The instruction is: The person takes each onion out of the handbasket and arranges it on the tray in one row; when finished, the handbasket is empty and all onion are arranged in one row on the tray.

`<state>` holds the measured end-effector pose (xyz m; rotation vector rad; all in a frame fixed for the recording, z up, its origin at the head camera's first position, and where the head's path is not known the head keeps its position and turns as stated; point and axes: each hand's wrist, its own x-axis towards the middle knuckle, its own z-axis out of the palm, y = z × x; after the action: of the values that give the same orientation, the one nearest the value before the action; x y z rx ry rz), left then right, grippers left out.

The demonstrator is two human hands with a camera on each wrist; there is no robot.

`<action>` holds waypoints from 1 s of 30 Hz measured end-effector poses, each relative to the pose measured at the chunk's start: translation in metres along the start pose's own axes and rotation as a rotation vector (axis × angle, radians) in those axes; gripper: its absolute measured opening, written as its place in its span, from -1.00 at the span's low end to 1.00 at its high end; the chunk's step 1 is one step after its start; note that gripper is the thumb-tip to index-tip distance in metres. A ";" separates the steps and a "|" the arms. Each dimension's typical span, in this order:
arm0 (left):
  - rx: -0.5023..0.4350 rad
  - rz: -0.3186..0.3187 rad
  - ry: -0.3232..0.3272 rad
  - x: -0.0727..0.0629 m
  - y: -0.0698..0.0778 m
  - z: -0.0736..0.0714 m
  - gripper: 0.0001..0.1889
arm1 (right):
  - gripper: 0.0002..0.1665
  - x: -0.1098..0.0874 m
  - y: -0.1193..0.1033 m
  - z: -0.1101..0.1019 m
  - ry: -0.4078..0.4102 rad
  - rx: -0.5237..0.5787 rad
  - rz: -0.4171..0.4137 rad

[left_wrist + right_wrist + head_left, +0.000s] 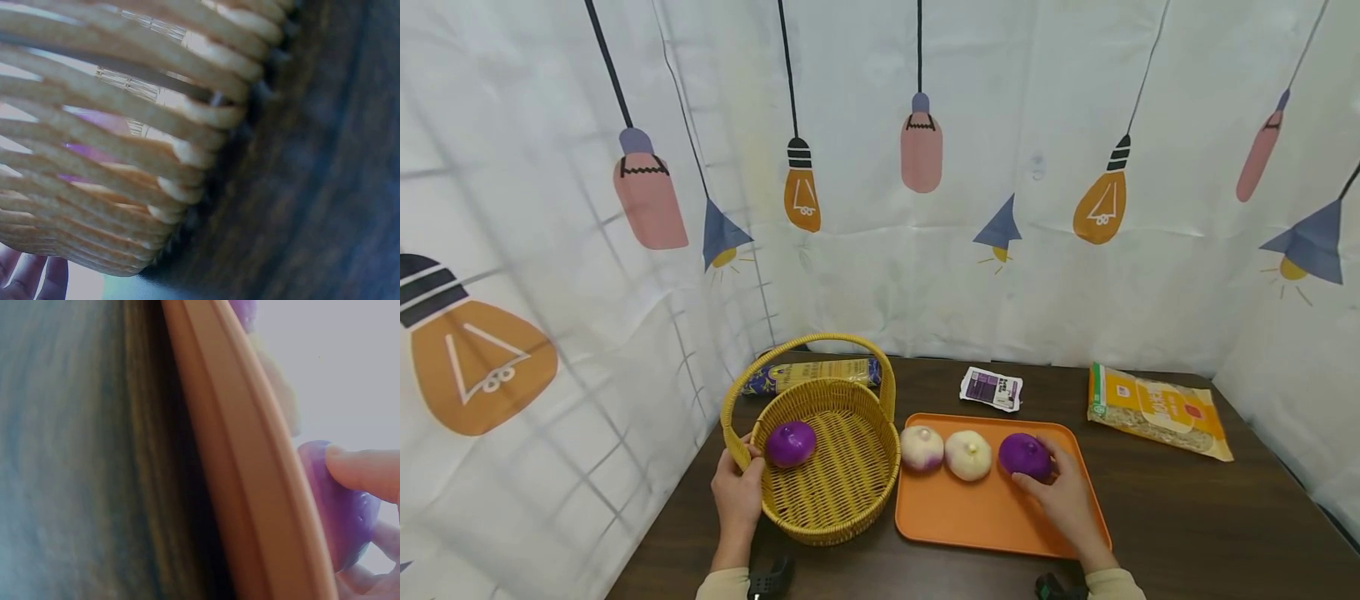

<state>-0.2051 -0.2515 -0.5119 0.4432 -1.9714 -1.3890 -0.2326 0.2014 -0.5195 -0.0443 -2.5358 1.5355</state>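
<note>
My left hand (737,493) grips the left side of a yellow woven basket (823,535) by its rim, at the foot of the arched handle. Inside the basket, against its left wall, lies a purple onion (791,443). On an orange tray (970,521), my right hand (1064,497) holds a second purple onion (1026,457) between thumb and fingers; the right wrist view shows the thumb pressed on this onion (350,512). Two whitish bulbs, a purple-tinged one (921,448) and a cream one (967,456), sit left of it on the tray.
Behind the basket lies a blue-and-yellow packet (827,374). A small white-and-purple sachet (991,389) is beyond the tray, and a yellow-orange bag (1159,412) lies at the back right. A patterned curtain (865,283) stands behind the dark table (1195,525).
</note>
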 end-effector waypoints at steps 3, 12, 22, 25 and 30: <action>-0.008 -0.001 0.001 0.000 0.000 0.000 -0.89 | -0.12 0.000 -0.001 0.000 -0.018 0.001 0.012; -0.011 -0.001 -0.003 0.000 -0.001 -0.001 -0.89 | -0.11 -0.001 -0.002 0.003 -0.002 -0.003 0.021; -0.003 -0.014 -0.002 -0.001 -0.002 0.000 -0.87 | -0.09 -0.004 -0.003 0.003 -0.042 -0.010 0.037; 0.005 -0.015 0.001 0.000 -0.003 0.000 -0.87 | -0.08 -0.003 -0.003 0.003 -0.048 0.002 0.030; 0.008 -0.012 0.006 0.001 -0.002 0.000 -0.89 | -0.06 -0.003 -0.003 0.002 -0.051 0.013 0.027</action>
<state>-0.2059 -0.2526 -0.5140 0.4632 -1.9728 -1.3868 -0.2302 0.1976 -0.5179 -0.0385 -2.5739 1.5832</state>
